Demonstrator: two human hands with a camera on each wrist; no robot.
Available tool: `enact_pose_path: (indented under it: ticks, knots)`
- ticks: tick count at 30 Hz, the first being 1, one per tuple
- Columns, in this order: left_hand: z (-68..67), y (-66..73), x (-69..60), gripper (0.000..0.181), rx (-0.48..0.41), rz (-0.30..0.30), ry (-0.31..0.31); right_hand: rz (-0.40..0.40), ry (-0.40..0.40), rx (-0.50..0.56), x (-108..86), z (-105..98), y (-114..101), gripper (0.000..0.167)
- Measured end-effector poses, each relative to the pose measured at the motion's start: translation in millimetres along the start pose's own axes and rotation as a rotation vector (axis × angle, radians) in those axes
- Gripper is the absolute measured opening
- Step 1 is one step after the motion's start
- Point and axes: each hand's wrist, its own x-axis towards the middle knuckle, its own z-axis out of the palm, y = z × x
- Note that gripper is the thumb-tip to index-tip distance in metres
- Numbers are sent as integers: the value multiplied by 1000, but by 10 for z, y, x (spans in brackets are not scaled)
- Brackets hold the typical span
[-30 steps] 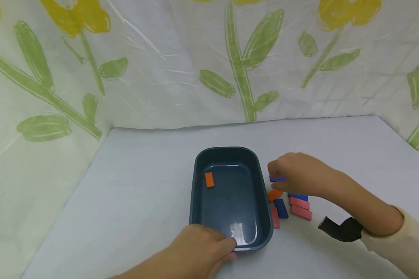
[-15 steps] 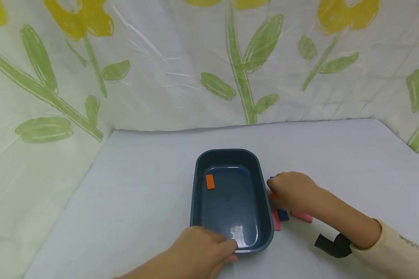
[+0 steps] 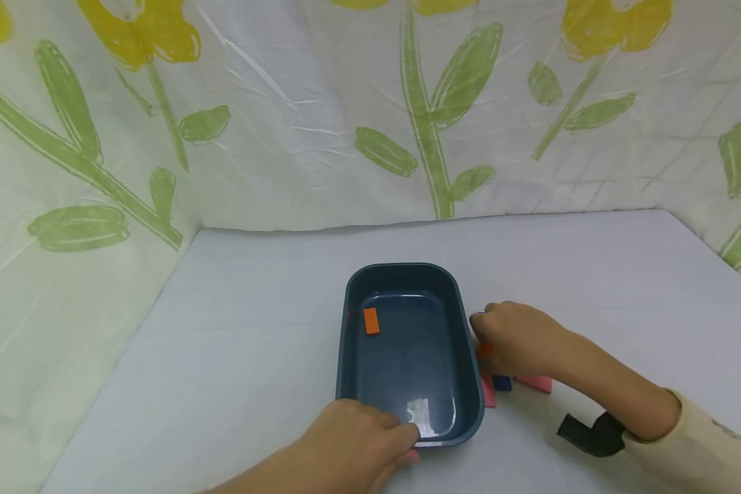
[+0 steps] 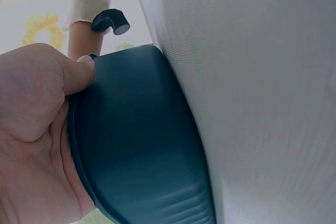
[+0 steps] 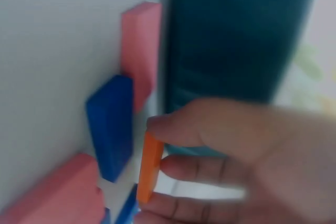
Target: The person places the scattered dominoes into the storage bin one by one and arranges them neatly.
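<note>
While the left hand (image 3: 359, 442) gripped the teal tray (image 3: 410, 363) by its rim at seven o'clock, the right hand (image 3: 521, 339) pinched an orange block (image 5: 150, 167) between thumb and fingertips, just outside at three; a second orange block (image 3: 372, 321) lay inside towards ten.

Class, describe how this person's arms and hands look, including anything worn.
The left hand and right hand are bare. The right arm wears a cream sleeve with a small dark marking, too small to read. A black, bent, tube-like piece juts out beside the sleeve. No sleeve shows on the left arm.
</note>
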Motion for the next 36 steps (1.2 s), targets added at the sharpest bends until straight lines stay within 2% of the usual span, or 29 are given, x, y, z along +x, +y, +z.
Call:
enact_pose_path:
  ticks: [5,10,13,18,22,32,36]
  knots:
    - [0,2,1,20,-5,-16,-27,13,-16,56,-25,-109,-2,26]
    - [1,2,0,20,3,-9,-11,41,-31,70,-38,-258,11,29]
    - [-1,1,1,20,1,-6,-7,35,-13,51,-37,-392,26,27]
    - [-3,-1,1,21,0,-9,-18,-6,27,23,29,-610,3,25]
    - [3,-4,2,21,-7,-10,-21,-20,18,13,127,-730,-53,23]
    - [1,-8,8,20,-29,-24,-54,-138,-15,-48,427,-847,-302,16]
    - [6,-13,4,20,-25,-25,-46,-196,-10,-82,560,-855,-385,16]
